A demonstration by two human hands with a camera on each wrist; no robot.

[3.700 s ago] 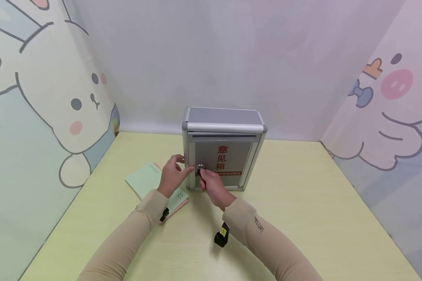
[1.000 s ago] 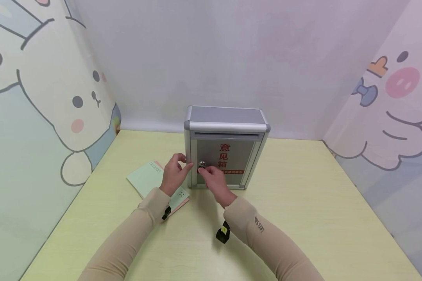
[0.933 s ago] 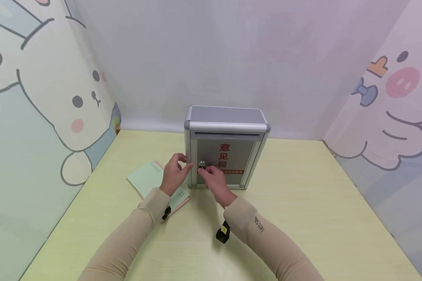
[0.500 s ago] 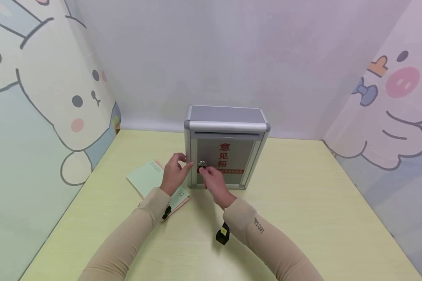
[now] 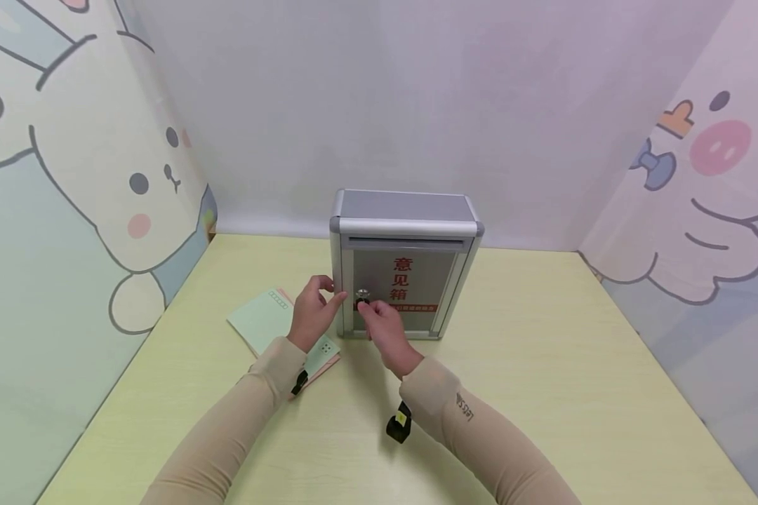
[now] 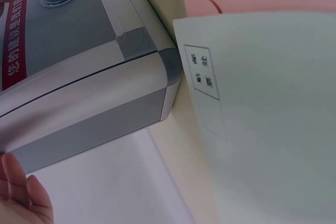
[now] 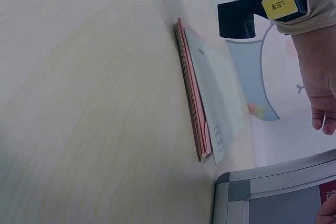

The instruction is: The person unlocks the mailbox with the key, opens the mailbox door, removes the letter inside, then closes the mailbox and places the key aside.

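A grey suggestion box with silver edges and red characters stands upright on the table. My right hand pinches a small key with a dark head at the lock on the box's front. The fingers hide part of the key. My left hand holds the box's left edge, thumb at the front and fingers at the side. The left wrist view shows the left hand against the box's side. Only fingertips of the right hand show in the right wrist view.
A stack of pale green and pink envelopes lies left of the box, partly under the left forearm. The pale wooden table meets printed cloth walls behind and at both sides. A black wrist camera hangs below the right sleeve.
Earliest, the box's door stood slightly ajar at the top; now it sits flush in its frame. The right fingers shift slightly at the key, whose dark head shows differently. The left hand stays at the edge.
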